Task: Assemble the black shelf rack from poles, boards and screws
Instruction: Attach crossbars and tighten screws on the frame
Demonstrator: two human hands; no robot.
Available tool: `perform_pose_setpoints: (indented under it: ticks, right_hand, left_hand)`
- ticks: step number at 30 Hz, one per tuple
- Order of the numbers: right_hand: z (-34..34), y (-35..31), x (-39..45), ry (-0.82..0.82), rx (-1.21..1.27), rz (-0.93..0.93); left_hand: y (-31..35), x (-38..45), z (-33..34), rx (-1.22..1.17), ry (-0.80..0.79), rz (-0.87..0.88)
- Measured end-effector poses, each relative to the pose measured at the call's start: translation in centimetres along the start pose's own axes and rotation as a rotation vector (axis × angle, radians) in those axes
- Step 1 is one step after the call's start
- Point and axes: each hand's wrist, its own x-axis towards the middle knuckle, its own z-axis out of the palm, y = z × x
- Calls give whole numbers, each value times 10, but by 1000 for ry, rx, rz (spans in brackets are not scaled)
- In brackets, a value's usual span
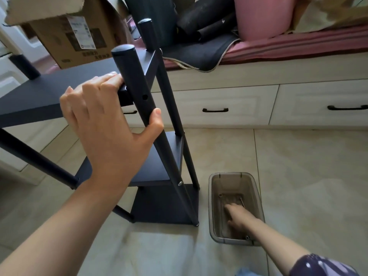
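The left hand (111, 124) is gripping the pole (139, 96) and top board (49, 90); the right hand (237, 216) is reaching into the bin (215, 232), its fingers' state unclear. Loosening the grip could misalign the unscrewed hole.

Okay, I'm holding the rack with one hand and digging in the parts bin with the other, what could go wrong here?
The top board may slip out of line with the empty screw hole in the pole, since only your left hand steadies them. Your right hand is groping in the bin unwatched, so its grip may fumble a screw.
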Motion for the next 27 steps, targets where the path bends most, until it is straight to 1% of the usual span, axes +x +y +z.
perform_pose_setpoints:
  ticks: [2,4,7,12,14,20,23,26,27]
  right_hand:
    - [-6,0,7,123,-8,33]
    - [-10,1,13,199,-32,98]
    - [-11,3,19,209,-60,177]
    - [-7,-1,23,270,-62,185]
    - [-8,-2,23,290,-72,177]
    - [-11,-2,20,248,-90,112]
    - [-16,0,22,274,-106,24]
    - [-25,2,18,298,-178,-54]
    - [-30,2,14,314,-152,-36]
  left_hand:
    - [0,0,1,-10,14,0]
    - [0,0,1,-25,17,0]
    - [0,0,2,-25,21,5]
    - [0,1,3,-4,31,6]
    - [0,0,4,1,31,2]
    - [2,-1,3,-5,28,-9]
    - [3,0,1,-14,24,-9]
    - [3,0,-2,-12,-5,-16]
    - [3,1,-2,-10,-20,-19]
